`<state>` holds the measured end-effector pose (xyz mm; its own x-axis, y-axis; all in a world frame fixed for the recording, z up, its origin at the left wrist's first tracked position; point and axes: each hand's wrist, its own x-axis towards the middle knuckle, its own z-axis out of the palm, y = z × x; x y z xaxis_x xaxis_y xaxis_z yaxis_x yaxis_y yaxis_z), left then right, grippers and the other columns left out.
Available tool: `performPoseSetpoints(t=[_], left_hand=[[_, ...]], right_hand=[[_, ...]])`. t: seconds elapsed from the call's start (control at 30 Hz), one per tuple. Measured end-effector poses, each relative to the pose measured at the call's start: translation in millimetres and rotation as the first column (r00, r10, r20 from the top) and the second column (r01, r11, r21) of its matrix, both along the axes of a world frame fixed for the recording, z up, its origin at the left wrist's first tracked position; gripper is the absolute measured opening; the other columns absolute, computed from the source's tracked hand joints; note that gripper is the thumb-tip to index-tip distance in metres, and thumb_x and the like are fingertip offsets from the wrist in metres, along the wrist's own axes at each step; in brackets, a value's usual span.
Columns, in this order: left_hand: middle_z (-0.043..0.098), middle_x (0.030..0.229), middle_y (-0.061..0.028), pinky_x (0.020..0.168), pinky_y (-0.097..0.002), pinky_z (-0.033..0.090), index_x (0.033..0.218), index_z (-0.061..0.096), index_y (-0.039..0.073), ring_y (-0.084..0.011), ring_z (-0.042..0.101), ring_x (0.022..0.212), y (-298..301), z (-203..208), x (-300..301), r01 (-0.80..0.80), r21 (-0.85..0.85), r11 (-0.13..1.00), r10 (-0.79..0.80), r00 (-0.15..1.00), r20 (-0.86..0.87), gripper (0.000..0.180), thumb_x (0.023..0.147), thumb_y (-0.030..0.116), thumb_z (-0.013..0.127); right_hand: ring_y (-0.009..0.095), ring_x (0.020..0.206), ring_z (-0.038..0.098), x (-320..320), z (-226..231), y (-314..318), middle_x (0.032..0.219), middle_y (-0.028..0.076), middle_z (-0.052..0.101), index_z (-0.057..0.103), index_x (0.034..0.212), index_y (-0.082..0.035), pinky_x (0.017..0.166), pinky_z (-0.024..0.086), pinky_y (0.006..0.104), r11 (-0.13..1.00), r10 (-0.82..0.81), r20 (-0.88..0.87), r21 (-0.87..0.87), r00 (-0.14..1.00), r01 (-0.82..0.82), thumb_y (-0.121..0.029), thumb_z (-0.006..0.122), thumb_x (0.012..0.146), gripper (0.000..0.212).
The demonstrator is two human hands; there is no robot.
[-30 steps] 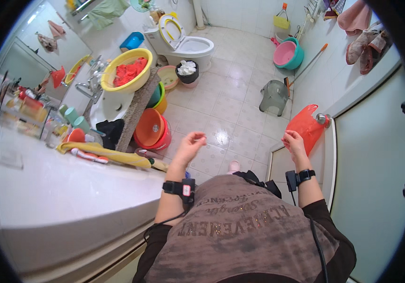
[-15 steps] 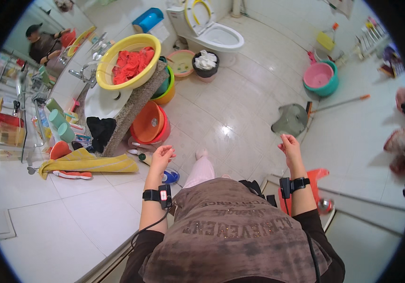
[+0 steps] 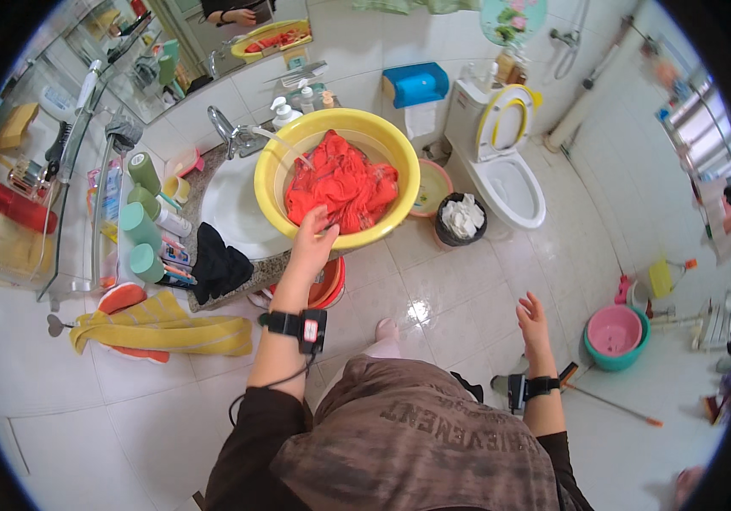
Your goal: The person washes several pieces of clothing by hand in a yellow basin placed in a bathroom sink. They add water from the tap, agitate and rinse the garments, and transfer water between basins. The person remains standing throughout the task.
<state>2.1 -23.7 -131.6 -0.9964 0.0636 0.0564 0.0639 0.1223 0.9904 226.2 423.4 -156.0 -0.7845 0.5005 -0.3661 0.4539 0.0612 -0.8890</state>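
Note:
A large yellow basin (image 3: 405, 157) rests on the sink counter, with water and crumpled red cloth (image 3: 344, 183) in it. My left hand (image 3: 312, 237) is at the basin's near rim, its fingers apart and holding nothing. Whether the fingertips touch the rim or the cloth I cannot tell. Out to the right, my right hand (image 3: 533, 322) hangs in the air over the floor, empty, with fingers loosely spread. Each forearm wears a black strap with a small device. The white sink (image 3: 242, 213) is partly covered by the basin, and a black cloth (image 3: 218, 264) drapes over the counter's edge.
A faucet (image 3: 227, 129) stands behind the sink. Green cups (image 3: 138, 223) line the left, above a yellow towel (image 3: 165, 328). Beneath the counter sits a red bucket (image 3: 331, 285). Beyond are a waste bin (image 3: 450, 238), a toilet (image 3: 508, 189) and, rightward, a pink basin (image 3: 614, 330).
I have moved closer to the sink. My left hand has come up to the yellow basin's near rim. My right hand remains out to the side, still empty.

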Motion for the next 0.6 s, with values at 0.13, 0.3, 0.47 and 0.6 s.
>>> performPoseSetpoints(t=[0.13, 0.3, 0.47, 0.6], left_hand=[[0.036, 0.142, -0.0231, 0.107, -0.0401, 0.032, 0.140, 0.034, 0.006, -0.0371, 0.036, 0.131, 8, -23, -97, 0.089, -0.508, 0.857, -0.071, 0.996, 0.055, 0.076, 0.078, 0.030, 0.070], [0.000, 0.157, -0.0098, 0.108, -0.0641, 0.011, 0.149, 0.015, 0.024, -0.0398, 0.003, 0.142, 25, -16, -158, 0.287, -0.743, 0.605, 0.136, 0.882, 0.451, 0.097, 0.073, 0.058, 0.066], [-0.007, 0.157, -0.0070, 0.106, -0.0685, 0.001, 0.150, 0.009, 0.028, -0.0399, -0.004, 0.142, 39, -19, -168, 0.252, -0.794, 0.554, 0.352, 0.793, 0.498, 0.105, 0.069, 0.070, 0.061], [-0.006, 0.157, -0.0063, 0.104, -0.0706, 0.003, 0.150, 0.005, 0.032, -0.0414, -0.006, 0.142, 45, -39, -178, 0.223, -0.811, 0.541, 0.462, 0.727, 0.508, 0.097, 0.076, 0.068, 0.057]], right_hand=[[0.021, 0.117, 0.051, -115, 1, -8, 0.131, 0.012, 0.051, 0.043, 0.137, -0.010, 0.096, 0.042, 0.0327, 0.970, 0.243, -0.090, 0.038, 0.966, -0.241, -0.011, 0.061, 0.088, 0.052], [0.021, 0.116, 0.051, -285, 30, -56, 0.127, 0.013, 0.055, 0.042, 0.137, -0.008, 0.096, 0.042, 0.0315, 0.734, 0.672, -0.096, 0.216, 0.734, -0.644, -0.015, 0.063, 0.087, 0.054], [0.032, 0.130, 0.040, -429, 50, -140, 0.139, 0.020, 0.042, 0.038, 0.139, -0.008, 0.107, 0.032, 0.0366, 0.218, 0.973, -0.168, 0.442, 0.159, -0.870, -0.020, 0.065, 0.085, 0.062], [0.037, 0.139, 0.021, -494, 38, -206, 0.151, 0.016, 0.021, 0.029, 0.145, -0.018, 0.109, 0.027, 0.0471, -0.183, 0.983, 0.108, 0.570, -0.148, -0.801, -0.023, 0.065, 0.085, 0.070]])
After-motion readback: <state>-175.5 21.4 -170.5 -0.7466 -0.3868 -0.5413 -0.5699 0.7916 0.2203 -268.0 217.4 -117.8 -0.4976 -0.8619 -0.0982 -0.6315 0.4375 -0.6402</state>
